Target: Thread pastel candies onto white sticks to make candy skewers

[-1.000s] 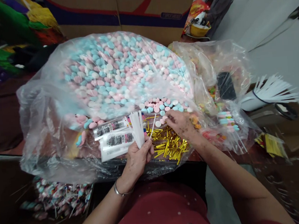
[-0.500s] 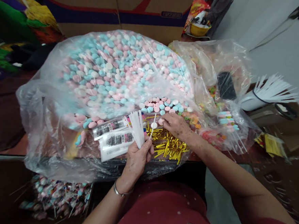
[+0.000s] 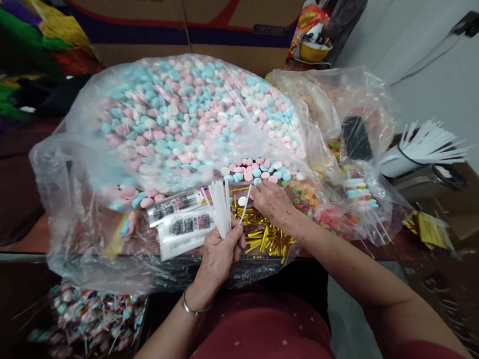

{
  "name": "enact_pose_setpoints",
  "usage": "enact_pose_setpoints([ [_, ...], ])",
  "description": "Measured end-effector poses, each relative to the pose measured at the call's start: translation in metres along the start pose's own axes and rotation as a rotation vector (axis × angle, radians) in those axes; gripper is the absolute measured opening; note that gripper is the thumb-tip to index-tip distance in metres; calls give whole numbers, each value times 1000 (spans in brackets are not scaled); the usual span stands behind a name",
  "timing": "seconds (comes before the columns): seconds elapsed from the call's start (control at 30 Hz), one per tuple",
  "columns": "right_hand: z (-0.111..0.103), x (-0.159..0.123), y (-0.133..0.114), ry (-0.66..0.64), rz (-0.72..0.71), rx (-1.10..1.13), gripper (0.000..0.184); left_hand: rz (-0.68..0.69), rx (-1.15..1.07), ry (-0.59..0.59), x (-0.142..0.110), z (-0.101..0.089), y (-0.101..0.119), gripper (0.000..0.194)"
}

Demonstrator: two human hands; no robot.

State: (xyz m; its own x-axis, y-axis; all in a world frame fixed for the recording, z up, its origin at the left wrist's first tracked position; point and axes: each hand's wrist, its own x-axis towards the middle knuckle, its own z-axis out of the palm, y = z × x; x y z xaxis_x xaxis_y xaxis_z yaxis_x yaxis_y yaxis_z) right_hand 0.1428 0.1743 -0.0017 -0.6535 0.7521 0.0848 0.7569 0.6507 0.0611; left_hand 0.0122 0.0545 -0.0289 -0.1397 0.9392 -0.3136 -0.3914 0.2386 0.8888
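Note:
My left hand (image 3: 223,249) is closed round a bundle of thin white sticks (image 3: 220,205). One single stick (image 3: 246,203) leans out to the right, pinched between its thumb and fingers. At the top of that stick, my right hand (image 3: 274,203) pinches its fingertips together. They mostly hide the pink candy that showed there a moment ago. Just left of the stick lies a white round candy (image 3: 242,201). Gold twist ties (image 3: 268,237) are spread beneath my right hand. White printed packets (image 3: 185,231) lie left of the sticks.
A big clear bag (image 3: 169,119) of pink, blue and white candies fills the table's back, with loose candies (image 3: 259,171) at its mouth. Gummy rings (image 3: 304,194), a dark phone (image 3: 356,138), finished candy sticks (image 3: 359,193) and a stick bundle (image 3: 430,147) stand right. A box of wrapped candy sticks (image 3: 97,315) sits below left.
My right hand has moved slightly left, its fingertips now meeting the tip of the single stick. My left hand keeps its hold on the sticks. The view has shifted a little.

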Motion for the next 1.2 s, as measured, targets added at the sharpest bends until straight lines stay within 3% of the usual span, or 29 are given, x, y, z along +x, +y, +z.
enact_pose_setpoints([
  [0.1, -2, 1, 9, 59, 175, 228, 13, 11, 30, -9, 1, -1, -2, 23],
  [0.17, -4, 0, 20, 120, 313, 561, 6, 13, 47, -15, 2, -1, -2, 24],
  [0.3, -10, -2, 39, 116, 466, 1328, 26, -16, 100, -22, 2, 3, 1, 26],
  [0.4, -13, -4, 45, 64, 507, 1575, 30, -27, 157, -25, 2, 5, 3, 24],
  [1.2, -22, -4, 51, -39, 405, 1531, 25, -33, 219, 7, 4, 0, -7, 24],
])
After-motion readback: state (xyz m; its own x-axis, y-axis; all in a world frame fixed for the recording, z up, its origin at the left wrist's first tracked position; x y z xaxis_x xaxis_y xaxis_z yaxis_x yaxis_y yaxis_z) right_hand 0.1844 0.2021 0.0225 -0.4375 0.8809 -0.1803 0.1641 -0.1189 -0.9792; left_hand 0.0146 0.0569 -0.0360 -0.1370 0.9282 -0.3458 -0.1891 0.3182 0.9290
